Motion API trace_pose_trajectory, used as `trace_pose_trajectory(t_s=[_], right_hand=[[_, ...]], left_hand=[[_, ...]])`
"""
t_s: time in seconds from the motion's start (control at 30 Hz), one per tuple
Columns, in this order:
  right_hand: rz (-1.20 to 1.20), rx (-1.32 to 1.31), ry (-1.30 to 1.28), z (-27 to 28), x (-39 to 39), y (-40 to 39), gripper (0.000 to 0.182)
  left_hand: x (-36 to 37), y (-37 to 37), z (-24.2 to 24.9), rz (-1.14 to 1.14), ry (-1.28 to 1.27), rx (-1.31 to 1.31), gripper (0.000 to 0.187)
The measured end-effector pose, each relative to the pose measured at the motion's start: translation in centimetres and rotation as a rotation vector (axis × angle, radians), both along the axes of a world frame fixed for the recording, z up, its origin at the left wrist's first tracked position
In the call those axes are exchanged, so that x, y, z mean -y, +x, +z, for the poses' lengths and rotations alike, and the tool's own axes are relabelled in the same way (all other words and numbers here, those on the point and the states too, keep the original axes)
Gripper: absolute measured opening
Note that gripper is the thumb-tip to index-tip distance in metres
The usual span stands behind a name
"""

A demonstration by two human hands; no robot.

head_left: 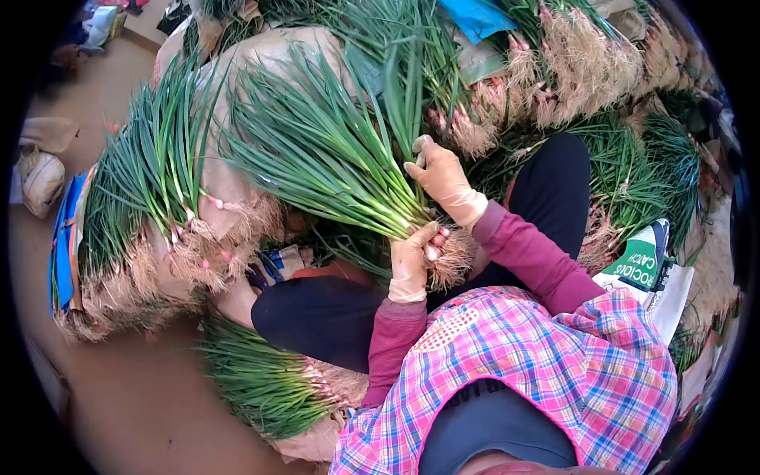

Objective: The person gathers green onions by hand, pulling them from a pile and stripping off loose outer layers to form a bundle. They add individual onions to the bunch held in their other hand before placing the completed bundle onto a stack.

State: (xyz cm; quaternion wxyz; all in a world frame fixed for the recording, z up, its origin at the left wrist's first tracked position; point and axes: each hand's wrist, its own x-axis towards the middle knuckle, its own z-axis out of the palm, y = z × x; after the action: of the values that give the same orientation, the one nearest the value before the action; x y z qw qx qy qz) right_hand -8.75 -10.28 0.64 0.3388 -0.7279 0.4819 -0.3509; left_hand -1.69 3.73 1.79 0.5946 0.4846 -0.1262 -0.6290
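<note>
left hand: wrapped firmly around the lower stems of the bunch, just above the bulbs. from this grip, the bulbs sit at 2 to 3 o'clock, the roots at 3 to 4 o'clock, and the leaves fan out toward 11 o'clock.

right hand: at 1 o'clock from the left, along the right-hand edge of the bunch. fingers are bent with thumb near fingertips; whether they pinch a leaf or merely rest there, cannot tell.

surroundings, from the left hand: a stacked heap at 9 to 10 o'clock, a smaller pile between 7 and 8, a printed bag at 3.
</note>
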Motion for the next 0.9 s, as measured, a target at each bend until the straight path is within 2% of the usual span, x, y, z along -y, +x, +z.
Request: trace_pose_trajectory(t_s=[0.07, 0.13, 0.2, 0.23, 0.27, 0.33, 0.4, 0.47, 0.5, 0.53, 0.6, 0.63, 0.67, 0.7, 0.73, 0.77, 0.8, 0.83, 0.87, 0.9], right_hand=[[-0.05, 0.192, -0.008, 0.4, -0.2, 0.3, 0.021], [-0.091, 0.137, 0.025, 0.1, -1.1, 0.2, 0.016], [-0.033, 0.519, 0.459, -0.5, -1.3, 0.2, 0.011], [-0.005, 0.686, 0.6, -0.9, -1.0, 0.0, 0.007], [-0.006, 0.78, 0.707, -1.2, -0.6, 0.0, 0.007], [-0.059, 1.134, 1.021, -1.4, 0.0, 0.0, 0.008], [-0.049, 1.409, 1.204, -1.3, 0.8, -1.0, 0.008], [0.041, 1.581, 1.117, -3.3, 4.4, -3.0, 0.01], [-0.028, 1.479, 1.003, -3.1, 4.7, -3.5, 0.008], [0.066, 1.046, 0.807, -2.2, 3.7, -3.9, 0.009], [0.544, 0.205, 0.842, -4.1, 0.9, -5.7, 0.011], [0.517, 0.02, 0.87, -3.9, -0.8, -6.0, 0.012], [0.486, -0.165, 0.899, -3.5, -1.7, -6.2, 0.015], [0.416, -0.122, 0.317, -5.8, -0.6, -6.6, 0.022], [0.215, -0.077, 0.02, -4.2, 1.0, -6.7, 0.027], [-0.079, -0.034, -0.131, -3.8, 3.2, -6.4, 0.027], [-0.263, -0.039, -0.075, 0.2, 5.0, -5.8, 0.02], [-0.317, -0.348, -0.174, 0.6, 7.2, -6.0, 0.018], [-0.185, -0.43, 0.002, -0.4, 9.7, -6.1, 0.018], [-0.062, -0.079, 0.243, -2.7, 11.9, -6.0, 0.016]], left_hand=[[0.2, 0.1, 0.3, 0.006, -0.026, -0.07, 0.022], [-0.3, 0.5, 0.4, 0.002, -0.018, -0.154, 0.025], [-0.5, 0.8, 0.1, -0.029, -0.026, -0.133, 0.027], [-0.4, 0.8, -0.1, -0.006, -0.025, -0.192, 0.028], [-0.2, 0.9, 0.1, -0.007, -0.098, -0.251, 0.03], [-0.4, 0.9, -0.1, 0.058, -0.231, -0.286, 0.032], [-0.6, 1.4, 0.0, 0.012, -0.211, -0.317, 0.032], [-1.2, 1.6, 0.2, 0.071, -0.257, -0.437, 0.035], [-1.6, 1.8, -0.5, 0.05, -0.404, -0.546, 0.04], [-2.1, 2.4, 0.1, 0.009, -0.415, -0.603, 0.039], [-2.3, 1.8, 2.6, 0.136, -0.699, -0.582, 0.04], [-2.3, 2.1, 2.8, 0.172, -0.799, -0.621, 0.042], [-1.8, 2.8, 2.9, 0.105, -0.959, -0.658, 0.043], [-1.7, 3.3, 2.9, 0.156, -0.914, -0.644, 0.045], [-2.0, 3.2, 3.7, 0.214, -0.863, -0.627, 0.046], [-2.1, 2.4, 4.7, 0.39, -0.683, -0.587, 0.061], [-1.9, 3.2, 3.0, 0.27, -0.638, -0.729, 0.07], [-2.0, 3.8, 0.3, 0.146, -0.69, -0.789, 0.073], [-1.4, 4.4, -1.2, 0.008, -0.755, -0.845, 0.075], [-0.5, 2.3, 2.8, 0.178, -0.627, -0.629, 0.075]])
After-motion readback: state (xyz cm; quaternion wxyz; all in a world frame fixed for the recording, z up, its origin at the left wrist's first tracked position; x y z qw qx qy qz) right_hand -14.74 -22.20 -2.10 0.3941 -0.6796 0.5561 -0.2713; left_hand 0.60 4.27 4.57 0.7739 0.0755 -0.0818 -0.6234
